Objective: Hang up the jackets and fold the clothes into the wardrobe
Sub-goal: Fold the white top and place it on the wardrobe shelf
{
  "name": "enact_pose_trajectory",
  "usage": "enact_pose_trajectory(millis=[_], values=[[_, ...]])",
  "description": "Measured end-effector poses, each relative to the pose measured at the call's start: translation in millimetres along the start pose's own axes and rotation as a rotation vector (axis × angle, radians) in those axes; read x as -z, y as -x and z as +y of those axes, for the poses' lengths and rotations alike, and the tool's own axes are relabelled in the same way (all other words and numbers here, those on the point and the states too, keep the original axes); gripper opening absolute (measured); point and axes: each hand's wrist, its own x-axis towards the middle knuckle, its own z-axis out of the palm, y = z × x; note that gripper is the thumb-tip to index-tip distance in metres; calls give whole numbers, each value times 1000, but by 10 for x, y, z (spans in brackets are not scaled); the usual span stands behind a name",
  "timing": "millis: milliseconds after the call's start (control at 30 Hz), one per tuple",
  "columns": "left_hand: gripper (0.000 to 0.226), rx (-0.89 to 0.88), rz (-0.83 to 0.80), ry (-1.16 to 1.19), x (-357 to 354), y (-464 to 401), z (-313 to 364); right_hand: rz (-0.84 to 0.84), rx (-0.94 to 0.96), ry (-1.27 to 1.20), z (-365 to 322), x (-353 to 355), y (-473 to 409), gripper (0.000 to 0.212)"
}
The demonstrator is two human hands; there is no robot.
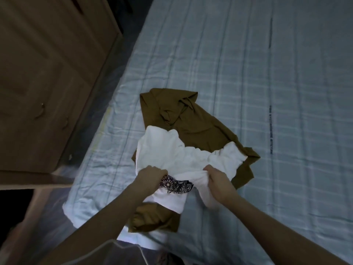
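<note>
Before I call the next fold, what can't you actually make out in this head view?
- White garment: type unclear; bunched, both hands grip its near edge, left hand, right hand.
- Patterned cloth: mostly hidden under the white garment and left hand.
- Brown garment: middle covered by the white garment; type unclear.
- Wardrobe: doors shut, inside hidden; top cut by the frame edge.
- Bed: far end cut off; image dim.

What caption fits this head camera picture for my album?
Both hands, left hand and right hand, grip a white shirt over a brown garment on the bed.
</note>
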Motion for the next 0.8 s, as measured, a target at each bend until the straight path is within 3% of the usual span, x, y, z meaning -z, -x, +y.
enact_pose_trajectory(millis=[133, 267, 333, 433, 533, 567, 633, 700, 767, 800], values=[[43, -61, 83, 24, 312, 399, 166, -127, -4, 79, -317, 601, 130, 31], [50, -87, 122, 281, 720, 829, 269, -258, 98, 558, -577, 1096, 419, 46], [49, -126, 150, 320, 924, 1018, 332, -197, 108, 674, -626, 1262, 591, 41], [37, -212, 185, 319, 1189, 1253, 518, 109, 81, 779, -632, 1330, 830, 35], [19, -273, 268, 323, 1377, 1439, 766, 445, 199, 538, -647, 1132, 1153, 25], [14, -286, 295, 336, 1429, 1511, 851, 451, 255, 415, -672, 1034, 1294, 23], [10, -320, 327, 392, 1516, 1654, 1015, 287, 344, 257, -778, 830, 1601, 30], [9, -377, 339, 441, 1574, 1823, 1168, 132, 388, 122, -895, 622, 1857, 57], [8, -434, 330, 526, 1606, 2009, 1291, 165, 374, -107, -999, 483, 2008, 75], [8, -473, 305, 573, 1611, 2101, 1339, 209, 358, -203, -1025, 460, 2051, 72]])
